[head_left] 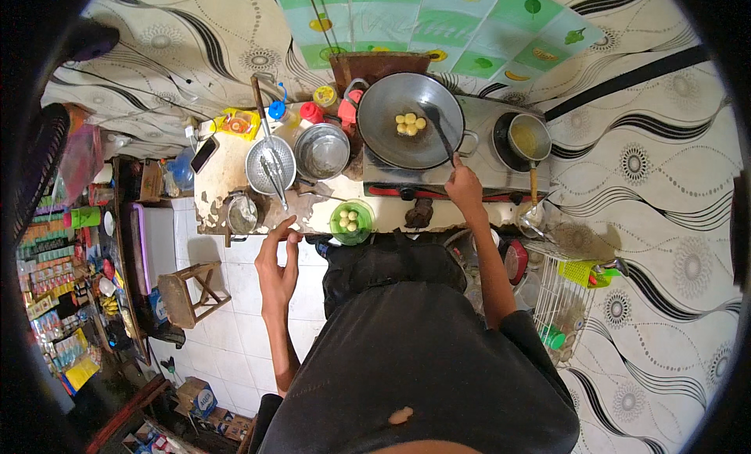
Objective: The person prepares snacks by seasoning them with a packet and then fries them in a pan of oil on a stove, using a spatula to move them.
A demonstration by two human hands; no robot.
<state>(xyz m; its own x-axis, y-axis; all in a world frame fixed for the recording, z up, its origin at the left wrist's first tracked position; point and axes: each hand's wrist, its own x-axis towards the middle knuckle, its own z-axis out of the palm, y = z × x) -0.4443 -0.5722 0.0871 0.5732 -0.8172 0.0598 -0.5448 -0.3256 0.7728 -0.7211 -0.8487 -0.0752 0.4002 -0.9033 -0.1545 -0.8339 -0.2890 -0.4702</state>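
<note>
My right hand (466,190) grips the handle of a black spatula (440,128), whose blade rests inside a large grey wok (391,145) on the stove. Several round yellow balls (410,124) sit clustered in the wok's middle, left of the blade. My left hand (279,268) is in the air by the counter's front edge, fingers apart and holding nothing. Just beyond it, metal tongs (275,174) lie across a long-handled strainer (256,165). To its right stands a green bowl (368,228) with several paler balls (348,219).
A metal pot (321,152) stands beside the strainer. On the stove's right is a small wooden-handled saucepan (530,138). A dark cloth (418,214) lies on the counter's front. Left are a phone (205,154) and, on the floor, a wooden stool (193,295).
</note>
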